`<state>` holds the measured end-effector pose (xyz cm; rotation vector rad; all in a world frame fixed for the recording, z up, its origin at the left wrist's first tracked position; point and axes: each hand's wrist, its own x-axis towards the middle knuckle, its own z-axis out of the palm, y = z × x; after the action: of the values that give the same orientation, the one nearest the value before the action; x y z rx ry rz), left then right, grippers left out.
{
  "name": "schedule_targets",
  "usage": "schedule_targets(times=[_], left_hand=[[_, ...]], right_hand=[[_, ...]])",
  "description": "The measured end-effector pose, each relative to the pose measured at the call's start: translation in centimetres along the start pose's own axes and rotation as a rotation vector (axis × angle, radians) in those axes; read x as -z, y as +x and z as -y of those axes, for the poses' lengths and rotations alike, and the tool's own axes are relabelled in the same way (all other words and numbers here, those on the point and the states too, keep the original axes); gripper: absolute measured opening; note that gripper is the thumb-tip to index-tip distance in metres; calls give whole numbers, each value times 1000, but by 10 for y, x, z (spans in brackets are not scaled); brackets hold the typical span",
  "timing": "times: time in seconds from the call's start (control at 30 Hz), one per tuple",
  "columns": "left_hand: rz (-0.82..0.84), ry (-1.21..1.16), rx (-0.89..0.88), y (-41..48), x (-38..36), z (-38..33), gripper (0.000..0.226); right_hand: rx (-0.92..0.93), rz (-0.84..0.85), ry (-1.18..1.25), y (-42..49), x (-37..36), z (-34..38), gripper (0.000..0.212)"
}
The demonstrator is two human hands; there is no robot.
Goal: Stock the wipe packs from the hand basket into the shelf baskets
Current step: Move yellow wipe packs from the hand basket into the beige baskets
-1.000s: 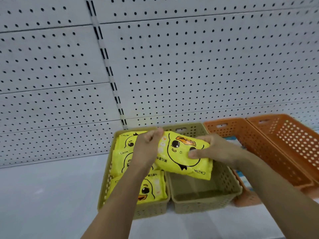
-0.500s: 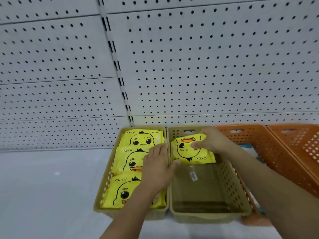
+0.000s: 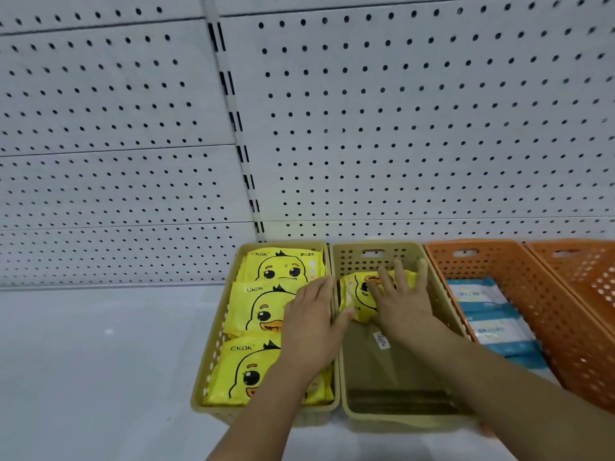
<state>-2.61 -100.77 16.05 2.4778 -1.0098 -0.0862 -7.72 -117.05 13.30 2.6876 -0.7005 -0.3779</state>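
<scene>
1. The pale beige perforated plastic basket on the left (image 3: 213, 361) stands on the grey-white shelf (image 3: 100, 361) and holds three yellow duck-print wipe packs in a row, far (image 3: 283, 264), middle (image 3: 256, 311) and near (image 3: 243, 371). It looks full, so forcing another pack in would probably buckle the row.
2. The left hand (image 3: 312, 331) lies flat on the middle and near packs, its fingers (image 3: 322, 287) straight and released, gripping nothing. Its thumb reaches over the rims toward the next basket. If it leans hard, it could drag the middle pack askew or tip the light basket.
3. The second beige perforated basket (image 3: 372, 257) touches the first. One yellow duck-print wipe pack (image 3: 356, 294) sits at its far end, looking tilted and crumpled against the far wall.
4. The right hand (image 3: 402, 301) presses this pack with spread, straight fingers (image 3: 422, 271), not curled round it. Uneven pressure may leave it slanted, taking room from later packs, or slide the basket against the white perforated back panel (image 3: 399, 128).
5. The bare basket floor nearer the person carries a small sticker (image 3: 382, 339). A pack dropped carelessly there could land face down.
6. The orange perforated basket (image 3: 499, 271) just to the right holds blue-and-white packs (image 3: 489, 314). A hurried reach might put a yellow pack in there by mistake.
7. The hand basket is out of view.
</scene>
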Motion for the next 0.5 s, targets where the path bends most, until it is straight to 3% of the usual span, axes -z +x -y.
schedule_targets(times=[0.13, 0.3, 0.5], left_hand=[[17, 0, -19, 0, 1, 1, 66], [81, 13, -9, -1, 3, 1, 69], [201, 30, -83, -6, 9, 7, 72]], right_hand=[[80, 83, 62, 0, -5, 3, 86], [230, 136, 433, 6, -18, -22, 89], [140, 211, 428, 4, -11, -10, 99]])
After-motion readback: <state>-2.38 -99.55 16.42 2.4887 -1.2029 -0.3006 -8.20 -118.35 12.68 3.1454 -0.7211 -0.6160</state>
